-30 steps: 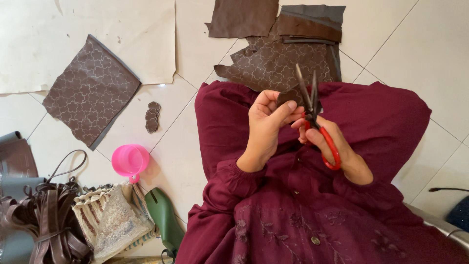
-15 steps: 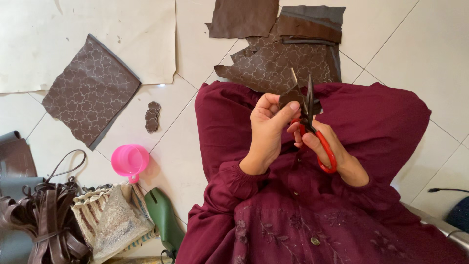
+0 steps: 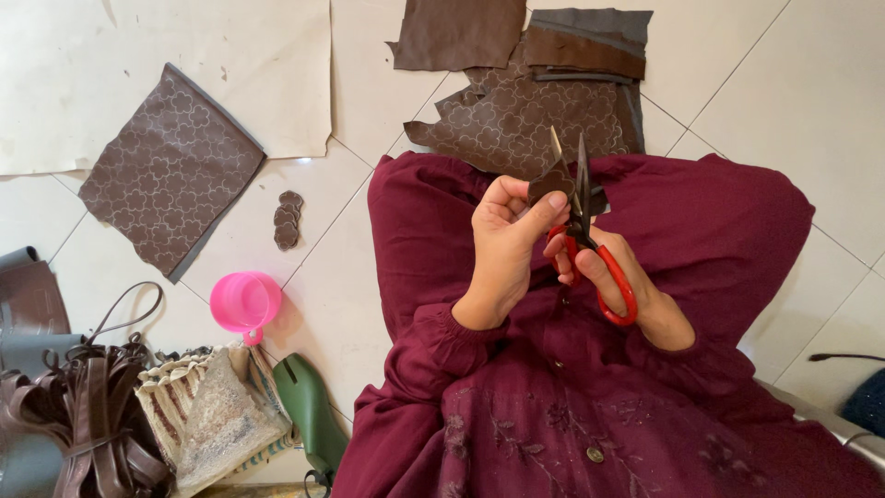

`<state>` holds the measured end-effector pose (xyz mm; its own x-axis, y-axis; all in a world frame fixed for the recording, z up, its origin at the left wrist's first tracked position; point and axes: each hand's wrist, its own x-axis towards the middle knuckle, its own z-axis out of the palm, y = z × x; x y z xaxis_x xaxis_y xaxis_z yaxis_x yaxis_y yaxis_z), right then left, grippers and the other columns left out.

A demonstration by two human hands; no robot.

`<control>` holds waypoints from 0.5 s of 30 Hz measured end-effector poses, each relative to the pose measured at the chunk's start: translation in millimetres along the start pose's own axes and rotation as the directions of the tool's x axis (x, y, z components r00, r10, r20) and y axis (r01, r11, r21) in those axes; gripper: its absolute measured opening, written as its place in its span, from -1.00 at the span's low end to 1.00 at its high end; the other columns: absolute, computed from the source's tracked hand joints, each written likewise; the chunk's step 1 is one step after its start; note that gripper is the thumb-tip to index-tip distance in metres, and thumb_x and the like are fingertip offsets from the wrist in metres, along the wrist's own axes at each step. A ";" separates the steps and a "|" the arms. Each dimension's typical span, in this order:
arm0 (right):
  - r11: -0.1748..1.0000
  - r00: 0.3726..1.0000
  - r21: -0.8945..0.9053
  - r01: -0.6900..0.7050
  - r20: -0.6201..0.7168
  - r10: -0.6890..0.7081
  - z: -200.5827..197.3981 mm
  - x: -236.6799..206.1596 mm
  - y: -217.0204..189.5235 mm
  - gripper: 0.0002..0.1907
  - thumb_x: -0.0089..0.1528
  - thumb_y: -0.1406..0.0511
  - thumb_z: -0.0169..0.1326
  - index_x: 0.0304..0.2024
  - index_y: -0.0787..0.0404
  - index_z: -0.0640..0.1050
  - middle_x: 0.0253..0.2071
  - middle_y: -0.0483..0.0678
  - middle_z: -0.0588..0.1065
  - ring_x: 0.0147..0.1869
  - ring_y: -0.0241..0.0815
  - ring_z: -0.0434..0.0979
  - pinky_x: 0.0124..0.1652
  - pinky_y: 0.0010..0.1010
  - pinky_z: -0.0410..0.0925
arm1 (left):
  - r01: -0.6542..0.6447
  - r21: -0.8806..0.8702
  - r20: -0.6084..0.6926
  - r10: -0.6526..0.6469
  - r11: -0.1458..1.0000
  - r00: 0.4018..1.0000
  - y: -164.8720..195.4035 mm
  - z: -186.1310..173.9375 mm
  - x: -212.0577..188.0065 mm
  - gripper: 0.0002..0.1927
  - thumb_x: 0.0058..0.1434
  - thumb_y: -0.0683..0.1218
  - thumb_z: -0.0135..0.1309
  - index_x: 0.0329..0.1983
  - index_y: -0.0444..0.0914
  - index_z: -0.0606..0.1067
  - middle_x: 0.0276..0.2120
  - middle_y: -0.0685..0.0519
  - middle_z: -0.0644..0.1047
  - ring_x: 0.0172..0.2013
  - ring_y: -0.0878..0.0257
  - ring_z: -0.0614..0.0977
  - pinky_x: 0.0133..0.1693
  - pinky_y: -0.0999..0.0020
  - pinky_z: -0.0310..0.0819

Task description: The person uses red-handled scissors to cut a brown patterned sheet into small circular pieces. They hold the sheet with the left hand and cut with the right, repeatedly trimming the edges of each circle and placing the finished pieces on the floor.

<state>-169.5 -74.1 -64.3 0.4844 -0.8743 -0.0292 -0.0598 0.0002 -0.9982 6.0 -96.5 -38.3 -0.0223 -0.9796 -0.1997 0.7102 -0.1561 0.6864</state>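
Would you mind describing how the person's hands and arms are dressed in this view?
Both hands, the left hand and the right hand, are bare: no gloves show. Long maroon sleeves cover the arms, and the left one is gathered at the cuff. The same maroon garment has embroidery and a small round button.

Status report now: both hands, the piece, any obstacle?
Left hand pinches small brown piece. Right hand holds red scissors, blades open at piece. Nothing in the way.

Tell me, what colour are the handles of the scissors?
The handles of the scissors in the right hand are red; the head view shows this.
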 end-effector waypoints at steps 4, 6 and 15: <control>0.999 1.000 -0.037 0.010 -0.001 -0.010 0.0 0.9 -2.3 -0.24 0.35 -0.22 -0.15 -0.03 0.39 0.49 -0.40 -0.07 0.42 -0.36 -0.30 0.41 -0.30 -0.47 0.37 | -0.013 0.012 -0.008 0.013 1.000 1.000 -0.6 -0.8 -0.3 -0.79 0.26 -0.24 0.26 -0.19 -0.29 0.42 -0.29 0.01 0.60 -0.28 0.33 0.65 -0.17 0.44 0.58; 0.999 1.000 -0.033 0.012 0.002 -0.012 -0.1 1.2 -3.2 -0.23 0.35 -0.23 -0.16 -0.06 0.38 0.49 -0.40 -0.07 0.42 -0.36 -0.31 0.41 -0.30 -0.48 0.37 | -0.019 0.025 -0.003 0.019 1.000 1.000 -0.7 -0.9 -0.3 -0.79 0.26 -0.24 0.26 -0.19 -0.29 0.42 -0.29 0.01 0.60 -0.28 0.34 0.65 -0.17 0.44 0.58; 0.999 1.000 -0.042 0.011 -0.010 -0.012 -0.8 -0.7 -1.3 -0.16 0.31 -0.34 -0.25 -0.19 0.32 0.48 -0.44 -0.09 0.42 -0.40 -0.32 0.43 -0.37 -0.50 0.38 | -0.029 0.012 0.022 0.029 1.000 0.999 -0.1 -1.0 -0.4 -0.81 0.28 -0.26 0.23 -0.17 -0.30 0.43 -0.26 -0.01 0.61 -0.27 0.32 0.66 -0.13 0.42 0.61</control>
<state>-170.4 -73.9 -62.9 0.4761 -0.8792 -0.0170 -0.0910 -0.0300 -0.9954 6.6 -96.0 -39.0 -0.0173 -0.9862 -0.1649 0.7023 -0.1293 0.7000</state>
